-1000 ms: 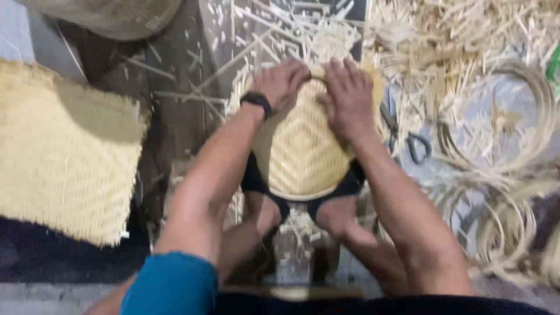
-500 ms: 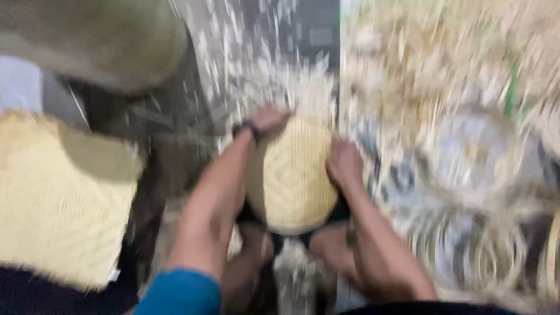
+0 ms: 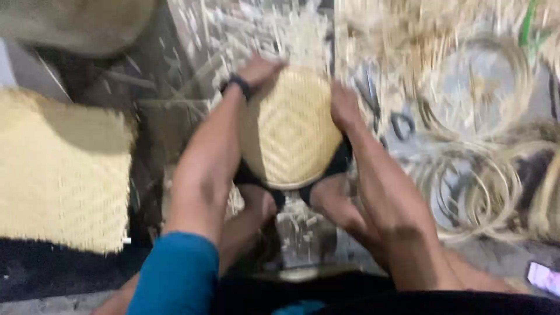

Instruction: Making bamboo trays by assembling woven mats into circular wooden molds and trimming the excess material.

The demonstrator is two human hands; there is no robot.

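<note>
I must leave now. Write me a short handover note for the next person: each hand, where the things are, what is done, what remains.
Left hand: grips the far left rim of the round woven basket.
Right hand: grips its right rim.
The basket rests dome-up on the knees, between both hands.
Flat woven mat: on the floor at left.
Coiled cane hoops: on the floor at right, with dark scissors beside them.
Done: the body is woven and shaped round.
Left: no hoop shows on the rim; the picture is blurred, so check it.

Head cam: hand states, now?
Left hand: gripping the top-left rim of the round woven basket.
Right hand: pressed against the basket's right edge, gripping it.
</note>
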